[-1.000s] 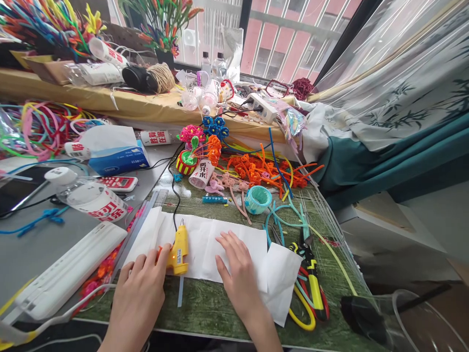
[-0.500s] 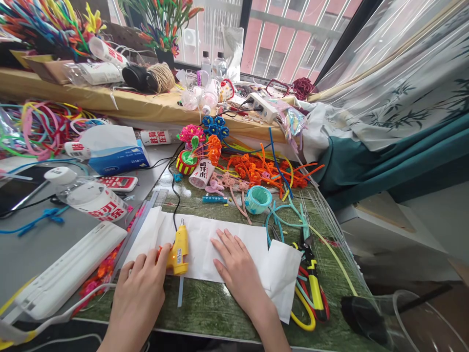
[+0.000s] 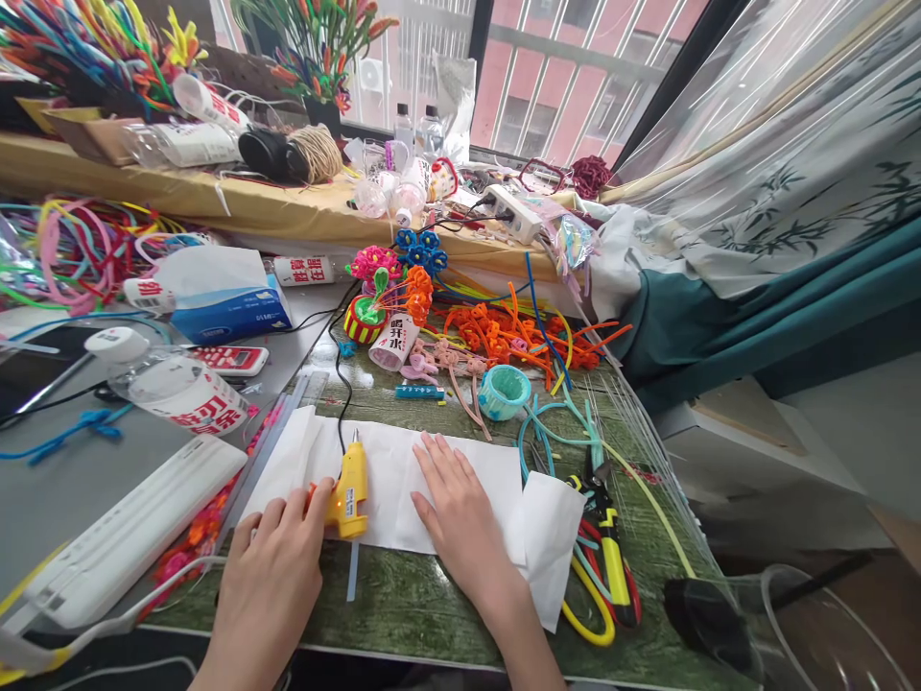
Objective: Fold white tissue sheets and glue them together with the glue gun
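– While we look down, where's our L hand (image 3: 277,561)?

– It's by the yellow glue gun (image 3: 351,491), w/ fingertips right at the orange bit on its side. Fingers are bent a bit & close together. Can't tell if they've got a grip, b/c the hand hides it.

– OK, & our R hand (image 3: 459,513)?

– Flat on the white paper (image 3: 389,494), palm down. Fingers are out long, thumb's a bit apart. We're not gripping anything w/ it.

– So where's the gun?

– On top of the paper, b/w our 2 hands, nearer the L. Its tip points away from us. A clear glue stick (image 3: 352,573) pokes out the back, over the green table (image 3: 403,619). Black cord (image 3: 347,389) runs up past the paper's far edge.

– What else do we see close by?

– R of our R hand there's a white flap (image 3: 553,557), then yellow-black pliers (image 3: 614,566) & a yellow scissor handle (image 3: 610,624). Just past the paper we've got a blue-green ring (image 3: 496,410).
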A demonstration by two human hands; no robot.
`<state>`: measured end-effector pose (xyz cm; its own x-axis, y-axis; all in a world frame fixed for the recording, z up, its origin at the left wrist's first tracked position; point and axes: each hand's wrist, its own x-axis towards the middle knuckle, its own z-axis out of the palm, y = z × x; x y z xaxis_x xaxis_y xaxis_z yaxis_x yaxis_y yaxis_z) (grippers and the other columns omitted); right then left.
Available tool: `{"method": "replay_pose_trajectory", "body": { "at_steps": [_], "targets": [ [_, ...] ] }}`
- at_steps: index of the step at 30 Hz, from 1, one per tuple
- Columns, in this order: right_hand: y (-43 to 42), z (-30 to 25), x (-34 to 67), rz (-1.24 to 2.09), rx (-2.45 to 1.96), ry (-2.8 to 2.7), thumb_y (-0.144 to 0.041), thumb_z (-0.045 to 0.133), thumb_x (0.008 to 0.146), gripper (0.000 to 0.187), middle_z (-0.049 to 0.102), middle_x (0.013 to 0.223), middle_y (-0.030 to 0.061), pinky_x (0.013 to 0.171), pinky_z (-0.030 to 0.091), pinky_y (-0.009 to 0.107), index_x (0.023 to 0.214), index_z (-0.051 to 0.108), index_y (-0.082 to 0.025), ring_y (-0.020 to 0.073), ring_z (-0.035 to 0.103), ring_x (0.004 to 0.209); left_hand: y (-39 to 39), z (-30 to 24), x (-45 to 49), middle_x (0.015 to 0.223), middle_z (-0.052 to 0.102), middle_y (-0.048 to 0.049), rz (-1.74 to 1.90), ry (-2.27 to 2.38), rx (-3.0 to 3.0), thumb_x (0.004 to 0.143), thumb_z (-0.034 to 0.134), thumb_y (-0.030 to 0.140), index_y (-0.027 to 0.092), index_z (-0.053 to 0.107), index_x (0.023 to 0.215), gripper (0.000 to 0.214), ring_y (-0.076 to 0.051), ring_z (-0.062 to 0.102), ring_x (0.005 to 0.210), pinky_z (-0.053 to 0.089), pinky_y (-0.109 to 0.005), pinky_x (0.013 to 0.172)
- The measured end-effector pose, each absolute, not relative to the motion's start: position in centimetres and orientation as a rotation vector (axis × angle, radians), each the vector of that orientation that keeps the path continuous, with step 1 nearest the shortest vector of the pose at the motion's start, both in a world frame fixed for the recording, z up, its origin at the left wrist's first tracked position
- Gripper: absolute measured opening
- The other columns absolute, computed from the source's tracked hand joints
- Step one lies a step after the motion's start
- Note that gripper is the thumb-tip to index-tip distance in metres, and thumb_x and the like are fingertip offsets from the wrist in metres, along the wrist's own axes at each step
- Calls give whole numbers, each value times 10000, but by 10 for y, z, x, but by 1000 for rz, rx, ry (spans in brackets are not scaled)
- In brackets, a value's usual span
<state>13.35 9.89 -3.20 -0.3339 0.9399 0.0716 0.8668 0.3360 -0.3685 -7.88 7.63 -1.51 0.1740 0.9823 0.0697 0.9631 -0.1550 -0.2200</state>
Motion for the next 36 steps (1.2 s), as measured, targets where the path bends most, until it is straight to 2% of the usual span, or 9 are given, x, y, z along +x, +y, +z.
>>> {"method": "replay_pose_trajectory", "body": {
  "at_steps": [5,20,26,36],
  "targets": [
    [109,-42,123,351,-1683,-2305,-237,384,1023,553,296,1610,108,1209,325,440,1543,295,-73,215,268,1502,75,-16,-81,1035,724,-71,121,-1862,-2245,898,376,4,165,604,1287,478,-233,637,934,417,-405,861],
    [107,-44,120,321,-1697,-2314,-245,378,1023,566,248,1625,105,1209,315,452,1550,271,-67,224,256,1506,74,-20,-82,1026,722,-79,57,-1790,-2245,898,390,12,135,613,1265,447,-238,641,912,409,-404,844],
    [102,-45,119,354,-1667,-2298,-257,386,1022,557,278,1615,83,1211,312,438,1547,297,-93,218,289,1494,75,-21,-83,995,724,-72,48,-1799,-2233,898,393,8,147,616,1262,450,-236,644,902,405,-404,854],
    [81,-49,107,340,-1627,-2326,-268,369,1028,588,253,1624,101,1199,340,424,1572,223,-99,234,283,1496,75,-17,-82,1039,727,-80,78,-1849,-2248,907,367,10,164,613,1278,471,-239,644,925,420,-409,857]
  ]
}}
